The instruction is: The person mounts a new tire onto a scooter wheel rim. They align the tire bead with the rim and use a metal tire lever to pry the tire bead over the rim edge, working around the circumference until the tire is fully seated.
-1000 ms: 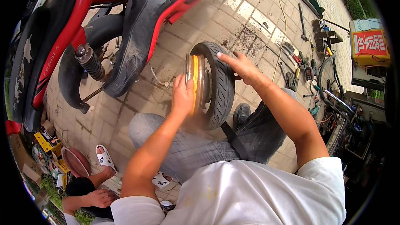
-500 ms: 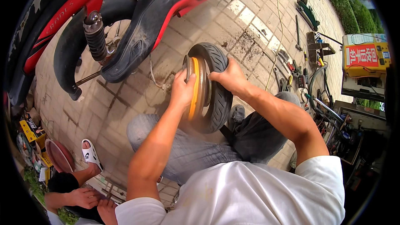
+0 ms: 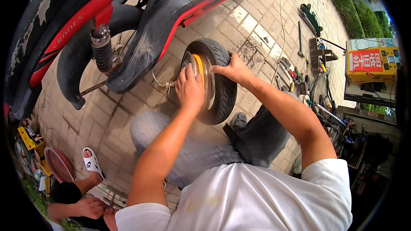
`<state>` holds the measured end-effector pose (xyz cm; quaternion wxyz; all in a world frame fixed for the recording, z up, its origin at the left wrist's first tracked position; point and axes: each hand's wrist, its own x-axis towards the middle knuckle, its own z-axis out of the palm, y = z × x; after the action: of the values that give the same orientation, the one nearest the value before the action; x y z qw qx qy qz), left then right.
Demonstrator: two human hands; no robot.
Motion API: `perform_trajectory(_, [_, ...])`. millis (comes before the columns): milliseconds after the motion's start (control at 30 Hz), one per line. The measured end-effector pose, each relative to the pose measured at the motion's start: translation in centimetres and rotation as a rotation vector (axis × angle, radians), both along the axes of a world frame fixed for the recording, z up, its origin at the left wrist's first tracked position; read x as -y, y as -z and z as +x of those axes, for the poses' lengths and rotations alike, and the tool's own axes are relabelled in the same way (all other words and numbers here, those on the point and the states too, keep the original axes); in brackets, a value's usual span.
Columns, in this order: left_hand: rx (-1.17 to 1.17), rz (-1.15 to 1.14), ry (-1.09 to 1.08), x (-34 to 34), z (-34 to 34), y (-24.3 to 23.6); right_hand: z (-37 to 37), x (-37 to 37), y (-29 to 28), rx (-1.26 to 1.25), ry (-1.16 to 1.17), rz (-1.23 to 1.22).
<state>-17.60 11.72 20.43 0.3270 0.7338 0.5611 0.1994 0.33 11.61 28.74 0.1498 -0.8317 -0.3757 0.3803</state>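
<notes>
Through the head camera I see the black scooter tyre standing on edge in the middle of the frame, just above the seated person's jeans, with the metal wheel rim and its yellow band at its left side. How far the tyre is seated I cannot tell.

My left hand lies spread across the rim's outer face, fingers extended and nearly together, pressing rather than gripping. My right hand has thumb and fingers hooked over the tyre's right upper part, the far fingertips hidden.

I judge the rim heavy and rigid, its dusty metal a little slippery; the tyre should be thick, springy and stiff at the edge, with the tread the surest hold. Neither looks fragile.

The red-and-black scooter, with its fender and shock absorber, crowds the upper left and limits room there. A pale cable beside the rim could snag. Hand tools lie well apart at the right; a reddish basin and a co-worker's hand are at lower left.
</notes>
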Motion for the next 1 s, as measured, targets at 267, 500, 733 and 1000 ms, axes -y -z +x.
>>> perform_trajectory(267, [0.029,0.096,-0.007,2.5,1.0,1.1,-0.3,0.0,-0.2,0.099,-0.195,-0.093])
perform_trajectory(500, [0.07,0.066,0.001,2.9,1.5,1.4,-0.8,1.1,0.3,0.149,-0.214,-0.085])
perform_trajectory(733, [0.009,-0.165,-0.015,-4.7,0.8,0.5,-1.2,-1.3,-0.1,0.047,-0.201,0.021])
perform_trajectory(1000, [-0.035,-0.097,0.1,-6.8,2.5,1.2,-1.4,0.9,1.7,0.076,-0.074,-0.025])
